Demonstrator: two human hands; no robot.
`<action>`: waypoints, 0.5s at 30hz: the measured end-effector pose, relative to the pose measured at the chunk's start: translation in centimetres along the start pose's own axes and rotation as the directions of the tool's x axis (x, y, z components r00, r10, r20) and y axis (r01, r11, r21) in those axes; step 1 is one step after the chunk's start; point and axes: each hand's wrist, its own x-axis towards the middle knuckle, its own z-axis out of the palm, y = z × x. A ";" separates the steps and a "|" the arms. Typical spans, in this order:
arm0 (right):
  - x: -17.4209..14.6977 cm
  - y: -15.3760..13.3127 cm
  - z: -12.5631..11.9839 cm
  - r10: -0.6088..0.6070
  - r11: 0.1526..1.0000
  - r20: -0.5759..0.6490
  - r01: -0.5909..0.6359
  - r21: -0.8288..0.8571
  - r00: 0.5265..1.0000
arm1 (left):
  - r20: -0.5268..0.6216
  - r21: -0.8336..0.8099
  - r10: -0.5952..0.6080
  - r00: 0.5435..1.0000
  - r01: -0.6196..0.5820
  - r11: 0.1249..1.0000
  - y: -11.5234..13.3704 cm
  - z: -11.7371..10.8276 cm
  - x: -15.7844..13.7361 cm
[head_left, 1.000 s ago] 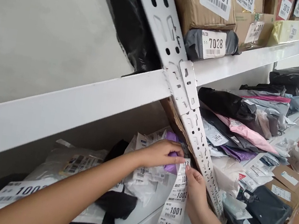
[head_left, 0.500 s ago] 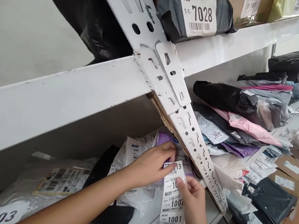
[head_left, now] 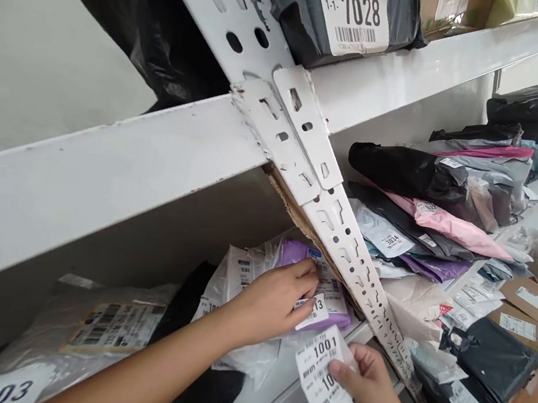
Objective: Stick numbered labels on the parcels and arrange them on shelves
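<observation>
Label strip [head_left: 333, 400]: in the head view, it hangs from the right hand at the lower middle, in front of the edge of the lower shelf [head_left: 267, 380]; its printed numbers include 1001, and its bottom end runs out of the picture.
Right hand [head_left: 368, 381]: thumb flat on the front of the strip, the other fingers curled behind it, closed on the paper.
Single label [head_left: 316, 311]: white, its visible number ending in 13, apart from the strip and above it.
Left hand [head_left: 280, 294]: reaches in from the lower left; the fingers are bent and nearly closed, pinching the single label by its left part.
Purple parcel [head_left: 335, 299]: on the lower shelf, right behind the single label; whether the label touches it cannot be told.
White bags [head_left: 248, 357]: beside the purple parcel, partly behind the left hand.
Clear bag [head_left: 115, 333]: farther left, with a printed shipping label; a label numbered 1003 [head_left: 1, 387] shows below it.
Post [head_left: 332, 214]: white, perforated, slanting down between the left and right bays.
7028 parcel [head_left: 347, 14]: dark grey, on the upper shelf.
Right bay: a black parcel [head_left: 395, 170], a pink parcel [head_left: 466, 232] and other bags, piled up.
</observation>
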 end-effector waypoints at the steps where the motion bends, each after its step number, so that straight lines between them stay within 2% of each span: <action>1: -0.3 0.3 -0.7 -0.005 1.000 -0.008 0.005 -0.030 1.000 | 0.001 0.009 0.002 1.000 -0.002 1.000 0.0 0.1 -0.1; 5: -1.3 1.5 -2.8 -0.063 0.992 -0.020 0.060 -0.110 0.998 | -0.039 -0.048 -0.020 0.999 0.018 0.999 -0.2 0.6 -0.5; 9: -1.9 2.2 -3.8 -0.029 0.995 -0.026 0.026 -0.094 0.999 | -0.185 -0.213 -0.057 0.981 0.016 0.977 -0.7 1.3 -0.8; 13: -1.9 2.4 -4.1 -0.013 0.997 -0.023 0.011 -0.080 1.000 | -0.172 -0.239 0.094 0.981 -0.134 0.962 -1.2 1.5 -1.3; 15: -1.9 2.4 -4.1 -0.016 0.997 -0.014 0.015 -0.077 1.000 | -0.156 -0.220 0.109 0.982 -0.142 0.965 -1.1 1.5 -1.7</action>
